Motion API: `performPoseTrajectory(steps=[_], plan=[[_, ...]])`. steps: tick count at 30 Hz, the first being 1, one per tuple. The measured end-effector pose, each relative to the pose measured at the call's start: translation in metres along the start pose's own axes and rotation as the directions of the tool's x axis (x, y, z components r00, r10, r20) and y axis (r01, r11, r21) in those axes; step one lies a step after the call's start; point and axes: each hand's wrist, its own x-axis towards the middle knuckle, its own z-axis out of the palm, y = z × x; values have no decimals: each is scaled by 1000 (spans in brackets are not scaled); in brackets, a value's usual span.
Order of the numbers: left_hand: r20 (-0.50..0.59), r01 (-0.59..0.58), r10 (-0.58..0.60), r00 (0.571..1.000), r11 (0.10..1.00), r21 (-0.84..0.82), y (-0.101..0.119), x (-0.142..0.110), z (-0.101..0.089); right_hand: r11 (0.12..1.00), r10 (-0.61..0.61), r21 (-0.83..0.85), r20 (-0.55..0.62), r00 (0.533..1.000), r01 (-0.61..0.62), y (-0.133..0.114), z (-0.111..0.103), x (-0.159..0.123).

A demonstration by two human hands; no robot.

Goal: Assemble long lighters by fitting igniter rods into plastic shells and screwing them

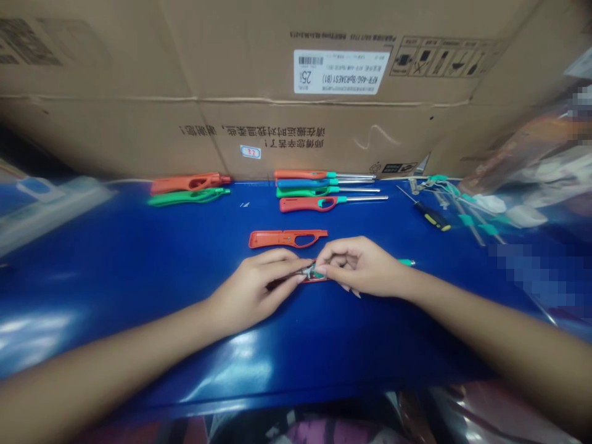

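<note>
Cardboard wall [245,58]: brown, matt, creased across, printed with upside-down black lettering, standing along the far edge of the table. Table [134,265]: smooth blue surface, glossy, with pale reflections at the near side. Clear plastic bin [50,206]: blurred, at the left edge. Left hand [245,287]: bare, nearly closed, fingers and thumb gripping the left end of a lighter. Right hand [365,265]: bare, fingers curled, thumb and forefinger pinched on the same lighter's inner parts; exact part hidden. White paper label [342,72]: rectangular, flat on the cardboard. Finished lighters [300,205]: four, stacked close at the back, plastic handles in orange, blue, green and red, slim metal tubes pointing right. Lighter [318,280]: red shell, opened, green and white parts inside, low over the table between both hands. Orange half-shell [261,240]: hollow, with an oval loop, just beyond the hands. Orange and green handles [182,184]: side by side, back left. Screwdriver [430,216]: black-and-yellow grip, thin metal shaft, back right.
</note>
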Motion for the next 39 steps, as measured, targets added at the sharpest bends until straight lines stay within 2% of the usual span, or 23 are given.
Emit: performPoseTrajectory(steps=[8, 17, 28, 39], plan=[[-7, 36, -36, 999, 999, 1, 3, 1, 1, 1000, 5, 0, -7, 1000, -5, 2, 1, 1], [-99, 59, -52, 994, 996, 70, -3, -1, -1, 992, 69, 107, -45, 997, -63, -8, 2, 0], [-110, 76, -72, 991, 997, 31, -1, 0, -1, 991, 69, 120, -66, 995, -61, -7, 3, 1], [-77, 108, -109, 991, 994, -8, 1, 1, -2, 992, 84, 97, -69, 994, -77, -9, 3, 0]])
